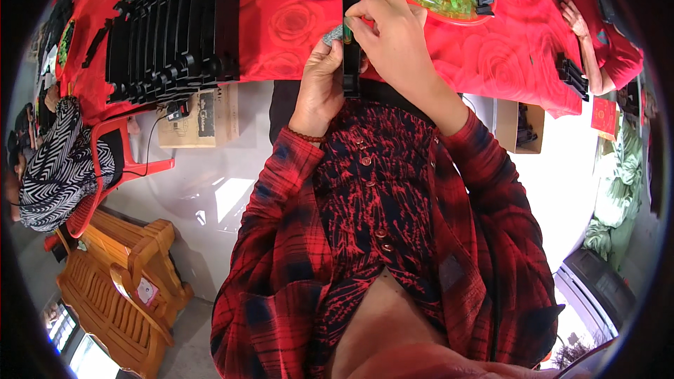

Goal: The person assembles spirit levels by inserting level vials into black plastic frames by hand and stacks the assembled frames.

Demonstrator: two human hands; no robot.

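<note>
The left hand (319,84) grips a long black plastic strip (350,35) upright at the table (281,28) edge; the right hand (393,31) pinches a small green piece (347,31) against it, best pressed squarely.

A person in a red-and-black plaid shirt grips a long black plastic strip (351,35) upright with the left hand (319,88), while the right hand (393,38) pinches a small green piece (347,31) against it. Beyond the hands, a red rose-patterned tablecloth (491,56) carries a red bowl (460,17) of green pieces. Left of the hands stands a row of stacked black parts (172,31). Far to the right, another person's hands (572,0) rest on the cloth.
</note>
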